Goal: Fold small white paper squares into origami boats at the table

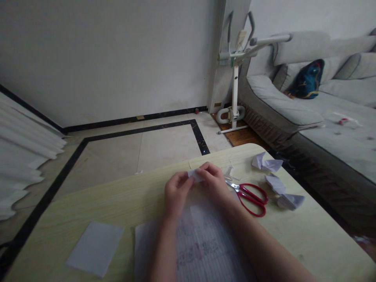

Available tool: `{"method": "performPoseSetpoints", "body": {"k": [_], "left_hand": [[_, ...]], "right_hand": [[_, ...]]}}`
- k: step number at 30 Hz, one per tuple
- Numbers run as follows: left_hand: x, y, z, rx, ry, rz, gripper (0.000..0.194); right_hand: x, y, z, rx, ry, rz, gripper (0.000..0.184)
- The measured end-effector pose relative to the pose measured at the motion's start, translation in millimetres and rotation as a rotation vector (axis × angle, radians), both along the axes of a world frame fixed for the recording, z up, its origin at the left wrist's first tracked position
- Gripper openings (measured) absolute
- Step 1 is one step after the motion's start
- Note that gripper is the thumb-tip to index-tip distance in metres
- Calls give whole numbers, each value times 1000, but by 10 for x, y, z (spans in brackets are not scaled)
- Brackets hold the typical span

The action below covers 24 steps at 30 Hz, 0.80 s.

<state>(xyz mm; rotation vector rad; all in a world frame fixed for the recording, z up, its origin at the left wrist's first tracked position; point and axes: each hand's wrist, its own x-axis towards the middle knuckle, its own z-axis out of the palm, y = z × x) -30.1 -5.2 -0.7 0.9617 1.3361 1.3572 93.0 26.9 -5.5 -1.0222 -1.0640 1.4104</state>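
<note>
Between my two hands is a small piece of folded white paper [194,175], held above the far part of the table. My left hand [176,192] pinches its left side, and the fingers of my right hand [213,182] grip its right side. Under my forearms lies a lined sheet with writing [202,243]. Red-handled scissors [252,198] rest just right of my right hand, their blades partly hidden by it. Several folded paper pieces [286,200] sit at the table's right side. A blank white sheet [95,247] lies at the left.
The pale wooden table [141,199] has a rounded far corner. Small paper scraps [230,172] lie beyond the scissors. Behind stand a white exercise machine [235,86] and a grey sofa [296,109] with a dark blue bag [308,80]. A white curtain [26,156] hangs at left.
</note>
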Motion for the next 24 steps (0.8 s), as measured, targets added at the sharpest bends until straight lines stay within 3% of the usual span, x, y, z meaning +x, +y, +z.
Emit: {"method": "performPoseSetpoints", "body": {"k": [7,16,20,24], "left_hand": [[-46,3,-59,-3,-51,-50,21],[-46,41,-48,-33,-321,164,23],[-45,47,-73,-26,-285,125,31],[-48,39,-98,4,-217,139,26]], "right_hand": [[4,14,-58,-22,63,-24,19],[-61,-59,17,104,-183,119,22],[-55,-69,-4,78,-195,126,19],[-42,-75,7,54,-189,134,14]]}}
